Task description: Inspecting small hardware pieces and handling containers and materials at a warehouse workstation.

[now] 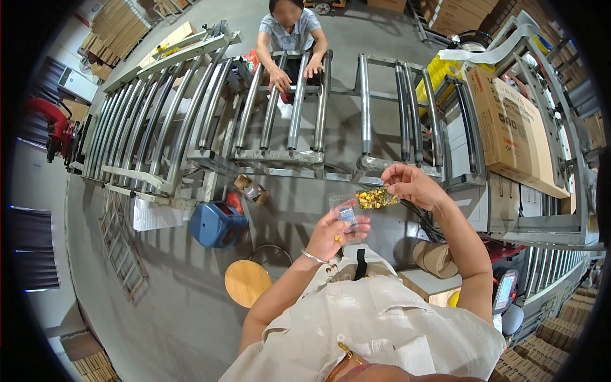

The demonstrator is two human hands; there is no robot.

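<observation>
One end is where my right hand [410,186] pinches this likely light, soft packet [374,198], left hand [333,230] clasping a sachet [346,215].

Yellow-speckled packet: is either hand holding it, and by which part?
Yes: the right hand pinches the yellow-speckled packet by its upper edge, toward the right end.

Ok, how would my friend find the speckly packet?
Start at the rollers, then look down to the right hand. It pinches the packet: yellow and dark green speckles, unlike the clear-and-blue plastic in the left hand.
</observation>
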